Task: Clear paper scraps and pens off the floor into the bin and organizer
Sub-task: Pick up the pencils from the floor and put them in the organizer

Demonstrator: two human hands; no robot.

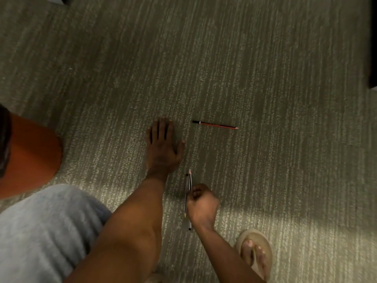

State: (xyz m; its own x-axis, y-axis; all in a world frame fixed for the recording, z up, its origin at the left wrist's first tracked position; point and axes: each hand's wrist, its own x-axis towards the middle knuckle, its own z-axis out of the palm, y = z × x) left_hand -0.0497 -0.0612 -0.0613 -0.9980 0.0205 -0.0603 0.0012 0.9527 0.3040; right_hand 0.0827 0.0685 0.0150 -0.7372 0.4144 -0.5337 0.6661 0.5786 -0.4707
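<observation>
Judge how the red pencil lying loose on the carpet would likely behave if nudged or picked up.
The red pencil looks thin, straight and rigid, so it should lift stiffly and feel light. It lies flat on textured carpet, which would probably damp any rolling. Its slim shaft likely needs a fingertip pinch; the left hand rests flat nearby, the right hand already grips other pencils.

Person, seen from above: both arms bare to past the elbow, no sleeves, watch or rings visible on left hand (162, 149) or right hand (202, 205). Light grey-blue soft fabric over the knee (47, 227). Orange garment (30, 156) at left edge. Beige thong sandal (258, 252) on one bare foot.
</observation>
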